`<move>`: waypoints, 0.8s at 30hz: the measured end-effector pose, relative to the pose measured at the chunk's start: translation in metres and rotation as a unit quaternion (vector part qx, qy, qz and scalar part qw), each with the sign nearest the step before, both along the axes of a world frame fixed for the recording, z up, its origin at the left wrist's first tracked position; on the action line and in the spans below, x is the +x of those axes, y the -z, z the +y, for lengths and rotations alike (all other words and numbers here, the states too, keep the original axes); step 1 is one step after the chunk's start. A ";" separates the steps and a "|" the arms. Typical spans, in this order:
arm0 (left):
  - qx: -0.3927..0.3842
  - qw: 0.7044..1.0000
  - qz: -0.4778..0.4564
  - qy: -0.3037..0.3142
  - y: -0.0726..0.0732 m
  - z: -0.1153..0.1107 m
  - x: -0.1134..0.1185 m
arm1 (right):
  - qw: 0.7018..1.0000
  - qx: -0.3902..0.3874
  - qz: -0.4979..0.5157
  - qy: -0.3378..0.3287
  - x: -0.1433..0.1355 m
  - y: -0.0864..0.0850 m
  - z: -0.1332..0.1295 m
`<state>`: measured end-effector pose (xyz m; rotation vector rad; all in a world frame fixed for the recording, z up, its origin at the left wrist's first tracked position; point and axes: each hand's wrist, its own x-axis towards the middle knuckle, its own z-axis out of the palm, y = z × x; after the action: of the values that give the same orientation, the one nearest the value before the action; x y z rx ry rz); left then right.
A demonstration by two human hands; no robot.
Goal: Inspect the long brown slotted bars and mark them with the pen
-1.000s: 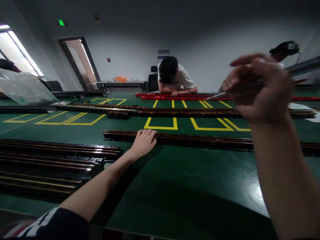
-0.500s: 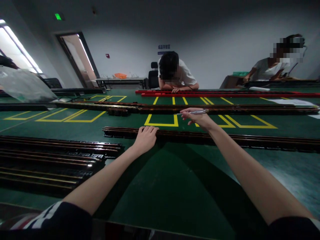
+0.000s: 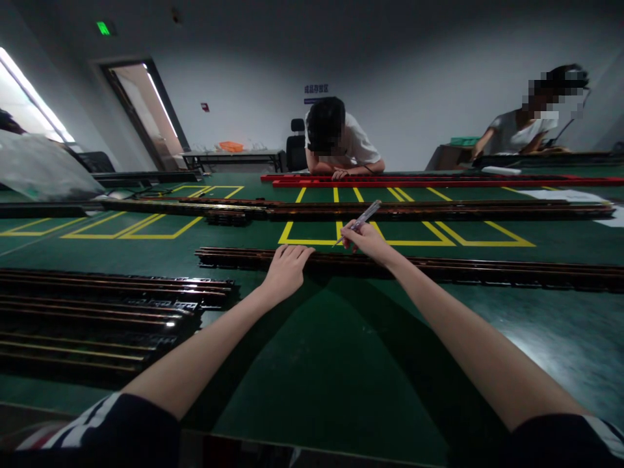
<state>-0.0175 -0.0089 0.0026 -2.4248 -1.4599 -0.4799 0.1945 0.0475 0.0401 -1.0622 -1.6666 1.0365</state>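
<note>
Along the near edge of the green desk, my dark, white-striped sleeves come in from both lower corners; to my left lie several dark bundles of long strips with coppery lines, side by side, their ends stepped. Beyond my forearms, one long dark strip bundle runs crosswise, from left of my hands out to the right edge of the view; the fingers of my left hand are bent together over it near its left end, resting on top; the fingers of my right hand are closed on a slim pen-like tool, just right of my left hand; its thin tip slants down and left, near the bundle's far side, though I cannot tell whether it touches.

Farther on, yellow outlines mark the desk; another row of dark strips crosses them, with a short bundle just before it; white paper lies to the right, a cloudy plastic bag to the left. Beyond these are red rails; a person in white leans over them, head bowed; another person is at the far right; an orange basket sits on a table by the wall.
</note>
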 end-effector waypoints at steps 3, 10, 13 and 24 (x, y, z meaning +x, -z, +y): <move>-0.002 1.000 -0.010 0.002 0.000 -0.001 0.002 | 1.000 0.005 -0.005 -0.016 -0.002 0.001 -0.002; 0.003 0.999 -0.038 0.002 0.001 0.001 0.002 | 1.000 -0.004 -0.020 -0.007 0.000 0.003 0.000; -0.001 0.999 -0.050 -0.015 0.001 0.002 0.000 | 1.000 -0.008 -0.021 -0.010 0.000 0.003 0.001; -0.042 0.997 -0.059 -0.021 -0.005 0.001 -0.004 | 0.994 0.025 -0.041 -0.100 0.001 0.008 0.001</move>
<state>-0.0215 -0.0083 0.0072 -2.4608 -1.6067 -0.5717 0.1952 0.0489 0.0323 -0.9314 -1.8850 1.0847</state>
